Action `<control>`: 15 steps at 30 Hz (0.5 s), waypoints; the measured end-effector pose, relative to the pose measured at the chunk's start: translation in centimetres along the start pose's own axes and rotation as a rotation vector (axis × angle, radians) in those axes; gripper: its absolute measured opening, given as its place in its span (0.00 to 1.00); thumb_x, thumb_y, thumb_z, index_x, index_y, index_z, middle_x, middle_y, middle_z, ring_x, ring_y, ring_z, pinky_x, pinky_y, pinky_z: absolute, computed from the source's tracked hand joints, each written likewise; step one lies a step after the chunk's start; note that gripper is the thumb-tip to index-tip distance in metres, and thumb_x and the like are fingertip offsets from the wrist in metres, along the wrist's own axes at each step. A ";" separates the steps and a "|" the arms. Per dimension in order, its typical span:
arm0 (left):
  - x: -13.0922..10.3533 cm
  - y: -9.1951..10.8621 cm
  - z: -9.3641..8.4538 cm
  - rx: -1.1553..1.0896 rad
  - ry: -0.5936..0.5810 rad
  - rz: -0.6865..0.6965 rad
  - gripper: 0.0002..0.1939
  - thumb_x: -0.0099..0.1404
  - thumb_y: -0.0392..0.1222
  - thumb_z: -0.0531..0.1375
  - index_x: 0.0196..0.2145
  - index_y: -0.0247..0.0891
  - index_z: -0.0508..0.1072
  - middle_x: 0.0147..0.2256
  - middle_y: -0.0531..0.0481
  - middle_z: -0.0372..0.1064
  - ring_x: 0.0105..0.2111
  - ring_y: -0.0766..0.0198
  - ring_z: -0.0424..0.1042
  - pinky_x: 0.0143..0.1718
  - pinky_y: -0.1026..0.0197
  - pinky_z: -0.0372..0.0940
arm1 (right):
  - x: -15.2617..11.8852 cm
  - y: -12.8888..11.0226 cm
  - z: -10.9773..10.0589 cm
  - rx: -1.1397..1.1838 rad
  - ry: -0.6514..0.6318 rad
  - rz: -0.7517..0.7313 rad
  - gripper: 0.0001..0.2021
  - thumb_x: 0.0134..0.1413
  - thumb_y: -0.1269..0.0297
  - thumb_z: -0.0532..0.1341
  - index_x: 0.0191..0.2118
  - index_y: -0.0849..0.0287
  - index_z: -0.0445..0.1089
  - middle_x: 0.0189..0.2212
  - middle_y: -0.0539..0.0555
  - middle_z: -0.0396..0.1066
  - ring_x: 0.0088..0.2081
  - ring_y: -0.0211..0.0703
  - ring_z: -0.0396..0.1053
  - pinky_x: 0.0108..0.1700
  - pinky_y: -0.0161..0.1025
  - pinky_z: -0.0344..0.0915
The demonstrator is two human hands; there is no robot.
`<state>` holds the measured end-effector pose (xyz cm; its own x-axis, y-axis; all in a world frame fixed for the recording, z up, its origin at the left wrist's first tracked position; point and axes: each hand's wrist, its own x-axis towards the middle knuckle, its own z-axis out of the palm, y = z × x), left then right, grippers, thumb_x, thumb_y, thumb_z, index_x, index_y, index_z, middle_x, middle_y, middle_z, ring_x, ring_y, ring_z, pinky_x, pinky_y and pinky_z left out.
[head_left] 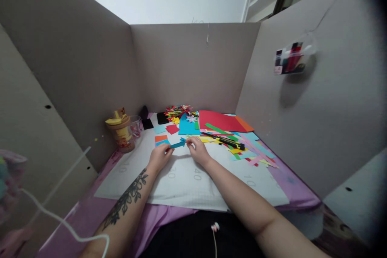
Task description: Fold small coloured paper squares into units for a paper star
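Note:
Between my two hands a narrow blue paper strip (177,145) is stretched above the white sheet (184,177). My left hand (161,156) is closed, pinching the strip's left end between thumb and fingertips. At the other end, my right hand (198,149) is closed by pointed blue paper bits, which look like part of the same folded piece. Small orange and blue paper squares (161,138) lie just beyond my left hand. A red square (172,129) and a pale blue one (160,129) rest farther back.
Folded paper stars (179,111) are heaped at the back. Red sheets (220,121), a black and yellow utility knife (232,142) and coloured strips (256,149) lie right. A brown and yellow cup (121,131) stands left. Grey panels (193,64) enclose the table; a clear container (292,60) hangs right.

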<state>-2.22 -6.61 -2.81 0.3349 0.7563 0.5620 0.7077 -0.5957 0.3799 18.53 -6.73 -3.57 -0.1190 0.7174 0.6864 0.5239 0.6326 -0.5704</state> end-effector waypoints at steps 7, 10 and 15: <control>-0.1 0.2 0.0 -0.007 -0.012 0.006 0.09 0.60 0.42 0.54 0.25 0.38 0.69 0.25 0.51 0.67 0.28 0.64 0.65 0.31 0.64 0.57 | -0.1 -1.2 -0.1 0.017 -0.064 -0.049 0.07 0.49 0.73 0.56 0.33 0.57 0.69 0.31 0.52 0.68 0.39 0.44 0.64 0.44 0.43 0.60; -0.2 0.4 0.0 -0.031 -0.018 0.017 0.09 0.60 0.42 0.55 0.25 0.38 0.69 0.25 0.51 0.67 0.28 0.64 0.65 0.31 0.64 0.58 | -0.2 -1.4 0.0 -0.076 -0.098 -0.083 0.05 0.49 0.70 0.59 0.33 0.56 0.70 0.32 0.53 0.68 0.39 0.44 0.63 0.45 0.43 0.60; -0.2 0.9 -0.2 -0.175 -0.105 -0.019 0.13 0.58 0.47 0.56 0.38 0.38 0.71 0.31 0.50 0.70 0.28 0.65 0.67 0.30 0.64 0.60 | -0.4 -1.5 0.4 -0.237 -0.178 -0.148 0.06 0.50 0.73 0.58 0.29 0.57 0.70 0.31 0.54 0.68 0.38 0.44 0.61 0.41 0.41 0.60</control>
<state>-1.80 -7.31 -2.44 0.3923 0.7864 0.4772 0.5988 -0.6121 0.5165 17.43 -7.79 -3.16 -0.3429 0.6757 0.6526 0.6689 0.6634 -0.3354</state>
